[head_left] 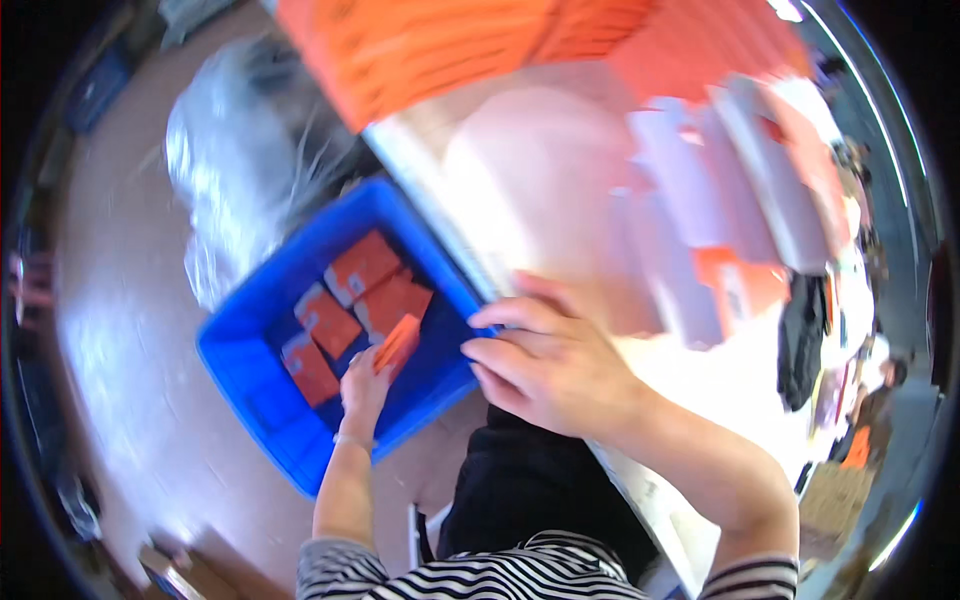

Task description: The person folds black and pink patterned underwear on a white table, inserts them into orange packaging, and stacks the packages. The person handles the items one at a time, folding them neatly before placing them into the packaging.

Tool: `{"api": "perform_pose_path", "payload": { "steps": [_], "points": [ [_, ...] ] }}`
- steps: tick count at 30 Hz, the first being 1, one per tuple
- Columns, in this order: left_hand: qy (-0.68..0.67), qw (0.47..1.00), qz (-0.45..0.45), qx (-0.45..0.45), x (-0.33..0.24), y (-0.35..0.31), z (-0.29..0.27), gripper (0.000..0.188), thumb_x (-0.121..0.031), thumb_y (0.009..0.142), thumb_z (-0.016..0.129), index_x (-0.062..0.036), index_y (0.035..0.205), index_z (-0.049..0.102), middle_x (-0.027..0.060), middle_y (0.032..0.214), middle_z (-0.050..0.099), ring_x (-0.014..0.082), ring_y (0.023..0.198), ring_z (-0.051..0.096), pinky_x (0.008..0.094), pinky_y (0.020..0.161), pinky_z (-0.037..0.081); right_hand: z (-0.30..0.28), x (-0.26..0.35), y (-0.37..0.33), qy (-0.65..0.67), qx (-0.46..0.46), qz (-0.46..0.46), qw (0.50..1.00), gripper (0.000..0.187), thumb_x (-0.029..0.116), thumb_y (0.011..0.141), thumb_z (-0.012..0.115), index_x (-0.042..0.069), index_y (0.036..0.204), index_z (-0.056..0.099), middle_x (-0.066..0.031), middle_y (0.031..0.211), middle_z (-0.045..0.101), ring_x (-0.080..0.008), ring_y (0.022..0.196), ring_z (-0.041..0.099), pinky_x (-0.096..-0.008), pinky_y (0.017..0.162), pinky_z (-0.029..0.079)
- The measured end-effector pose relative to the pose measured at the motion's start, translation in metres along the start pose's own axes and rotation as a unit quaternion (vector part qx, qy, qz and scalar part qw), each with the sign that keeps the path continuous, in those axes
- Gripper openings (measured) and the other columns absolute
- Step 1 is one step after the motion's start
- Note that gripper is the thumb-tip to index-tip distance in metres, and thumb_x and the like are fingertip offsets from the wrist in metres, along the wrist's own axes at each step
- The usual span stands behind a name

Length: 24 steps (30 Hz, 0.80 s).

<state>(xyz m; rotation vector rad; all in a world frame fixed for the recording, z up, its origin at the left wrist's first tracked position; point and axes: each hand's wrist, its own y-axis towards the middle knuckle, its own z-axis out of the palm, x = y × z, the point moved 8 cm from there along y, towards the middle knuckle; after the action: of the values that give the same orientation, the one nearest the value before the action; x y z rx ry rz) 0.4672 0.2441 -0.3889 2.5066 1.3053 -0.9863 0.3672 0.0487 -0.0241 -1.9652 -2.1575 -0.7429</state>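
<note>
My left hand (366,388) reaches down into a blue plastic bin (262,398) on my left. Its fingers are closed on an orange flat packet (399,343), tilted up on edge. Below it on the bin floor lie several similar packets, one of them an orange packet with a pale end (363,266). My right hand (545,352) is at the edge of the white table (645,488), beside the bin's near right rim. Its fingers are bent and apart, and nothing shows in them.
Orange sheets or boxes with dark markings (450,50) rise at the table's far end. A row of blurred white and orange packets (715,190) stands on its right side. Clear plastic wrapping (235,160) lies beyond the bin. A cardboard box (185,575) sits at lower left.
</note>
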Motion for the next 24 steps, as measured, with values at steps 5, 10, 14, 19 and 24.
{"api": "perform_pose_path", "payload": {
  "steps": [5,10,14,19,24],
  "points": [
    [0.014,0.967,0.110,-0.230,-0.123,-0.017,-0.240,0.042,-0.012,0.092,0.070,-0.0085,0.133,0.064,0.0146,0.122,0.070,0.0307,0.111,0.067,0.0446,0.098,0.050,-0.002,-0.008,-0.023,-0.019,-0.081,-0.051,0.995,0.011,0.016,0.082,0.072,0.008,0.083,0.066,-0.0036,0.083,0.068,-0.0221,0.108,0.061,-0.0512,0.113,0.041],
    [-0.276,0.894,0.208,-0.286,-0.260,-0.071,-0.392,0.036,-0.008,0.098,0.064,0.0039,0.132,0.063,0.0117,0.130,0.066,0.0200,0.117,0.062,0.0325,0.098,0.049,-0.002,0.020,-0.016,-0.076,-0.141,-0.131,0.978,0.020,0.018,0.083,0.075,0.009,0.100,0.069,-0.0122,0.099,0.068,-0.0268,0.111,0.061,-0.0524,0.111,0.041],
    [-0.214,0.887,0.375,-0.162,-0.432,-0.062,-0.388,0.035,-0.008,0.099,0.062,0.0030,0.132,0.064,0.0103,0.125,0.067,0.0156,0.113,0.061,0.0281,0.098,0.046,-0.046,0.048,-0.086,0.004,-0.188,-0.073,0.979,0.027,0.018,0.084,0.076,0.009,0.110,0.071,-0.0092,0.100,0.070,-0.0282,0.113,0.061,-0.0489,0.108,0.043],
    [-0.205,0.883,0.419,-0.058,-0.585,-0.001,-0.340,0.036,-0.023,0.099,0.064,0.0047,0.120,0.069,0.0137,0.107,0.076,0.0150,0.100,0.068,0.0290,0.092,0.050,-0.090,0.079,-0.214,0.064,-0.155,0.037,0.985,0.029,0.013,0.084,0.076,0.009,0.112,0.072,-0.0070,0.097,0.072,-0.0273,0.105,0.064,-0.0426,0.099,0.050],
    [0.064,0.869,0.478,-0.109,-0.641,0.157,-0.287,0.032,-0.025,0.095,0.068,-0.0026,0.116,0.072,0.0204,0.103,0.074,0.0306,0.096,0.073,0.0368,0.084,0.054,-0.148,0.059,-0.375,0.017,-0.191,0.304,0.933,0.022,0.016,0.088,0.073,0.010,0.109,0.074,-0.0078,0.093,0.072,-0.0262,0.095,0.066,-0.0380,0.087,0.054]
  ]
}}
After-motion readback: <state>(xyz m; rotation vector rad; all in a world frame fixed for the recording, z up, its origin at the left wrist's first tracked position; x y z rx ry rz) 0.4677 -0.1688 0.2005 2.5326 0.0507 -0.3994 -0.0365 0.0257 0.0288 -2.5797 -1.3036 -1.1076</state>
